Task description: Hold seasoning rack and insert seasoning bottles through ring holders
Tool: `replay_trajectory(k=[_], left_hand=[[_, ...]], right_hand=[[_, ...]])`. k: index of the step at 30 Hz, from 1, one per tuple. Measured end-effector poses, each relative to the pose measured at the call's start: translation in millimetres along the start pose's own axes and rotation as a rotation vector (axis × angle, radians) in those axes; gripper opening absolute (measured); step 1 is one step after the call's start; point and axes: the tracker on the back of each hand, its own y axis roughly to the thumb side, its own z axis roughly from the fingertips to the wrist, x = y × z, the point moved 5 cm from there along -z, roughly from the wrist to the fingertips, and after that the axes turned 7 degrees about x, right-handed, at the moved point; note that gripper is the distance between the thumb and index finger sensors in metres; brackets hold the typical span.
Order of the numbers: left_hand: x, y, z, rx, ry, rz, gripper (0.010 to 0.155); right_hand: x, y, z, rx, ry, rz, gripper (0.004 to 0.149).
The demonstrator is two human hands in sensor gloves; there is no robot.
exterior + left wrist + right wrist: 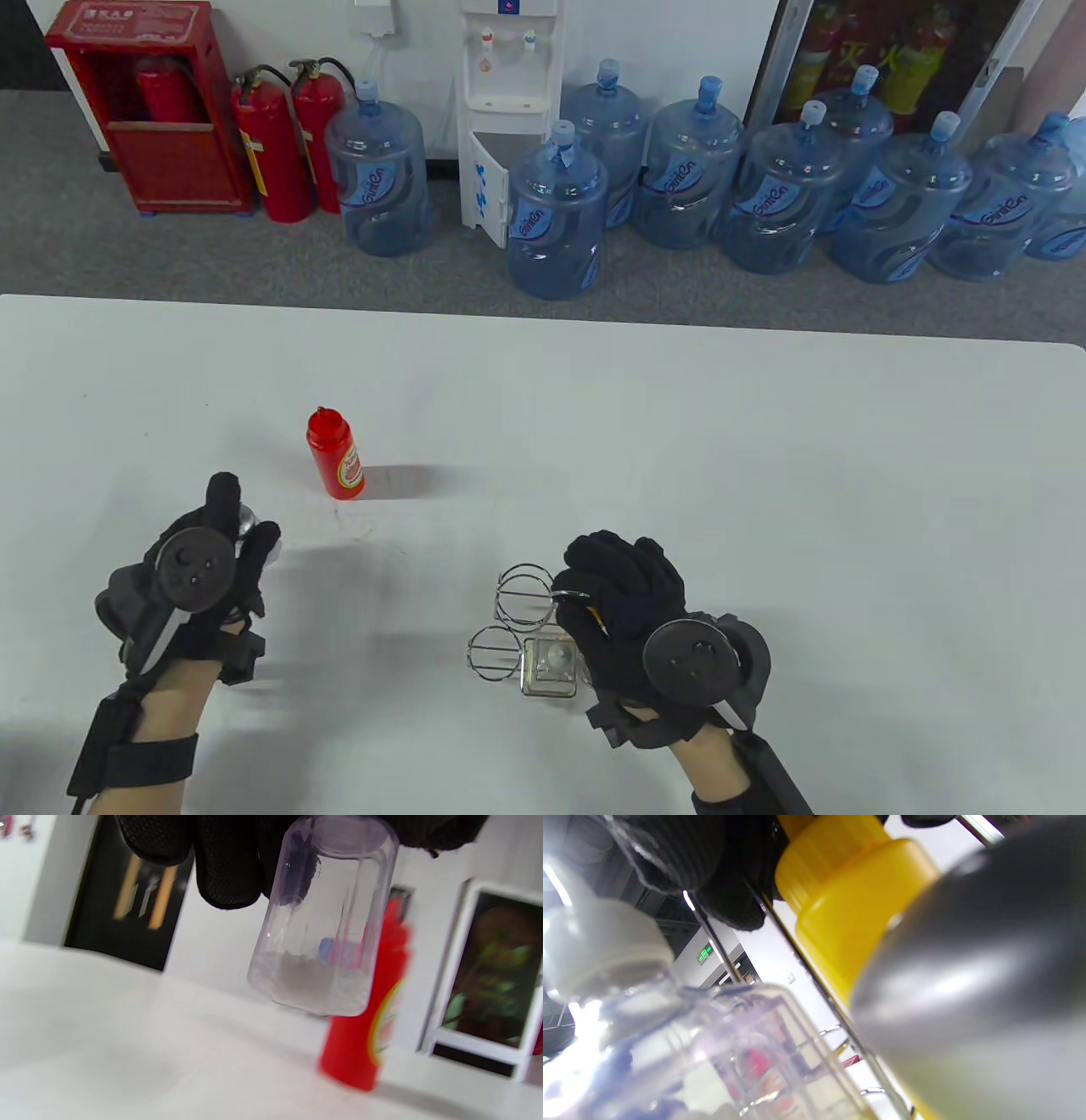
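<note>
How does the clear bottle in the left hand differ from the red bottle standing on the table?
The clear bottle is see-through with a pale powder at its bottom; the red bottle is opaque red with a label. The clear bottle is held off the table and tilted by the left hand; the red bottle stands upright on the table, untouched. Neither is in the rack, which the right hand holds.

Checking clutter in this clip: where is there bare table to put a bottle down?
Bare: the table's whole right half and far strip beyond the red bottle. Crowded: around the wire rack under the right hand.
</note>
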Motion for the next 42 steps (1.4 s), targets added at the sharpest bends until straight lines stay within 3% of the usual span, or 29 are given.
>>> replay_trajectory(k=[5, 10, 14, 18, 32, 38, 42], left_hand=[[-28, 68, 25, 0.231, 0.142, 0.094, 0.072], [-39, 131, 56, 0.434, 0.187, 0.197, 0.072], [-35, 178, 80, 0.594, 0.191, 0.181, 0.073], [-17, 205, 91, 0.652, 0.149, 0.12, 0.073], [21, 230, 105, 0.733, 0.055, -0.103, 0.078], [4, 218, 101, 0.722, 0.083, -0.023, 0.082], [-9, 192, 81, 0.626, 0.098, 0.022, 0.08]], right_hand=[[0, 1, 0, 0.004, -0.002, 0.0, 0.045], [-1, 2, 0, 0.001, -0.002, 0.002, 0.045], [-4, 2, 0, -0.009, -0.005, 0.0, 0.045], [-4, 3, 0, -0.01, -0.007, -0.006, 0.045], [-3, 4, 1, -0.02, -0.016, -0.021, 0.046], [-3, 3, 2, -0.013, -0.006, 0.013, 0.047], [0, 1, 1, -0.017, -0.015, 0.012, 0.047]])
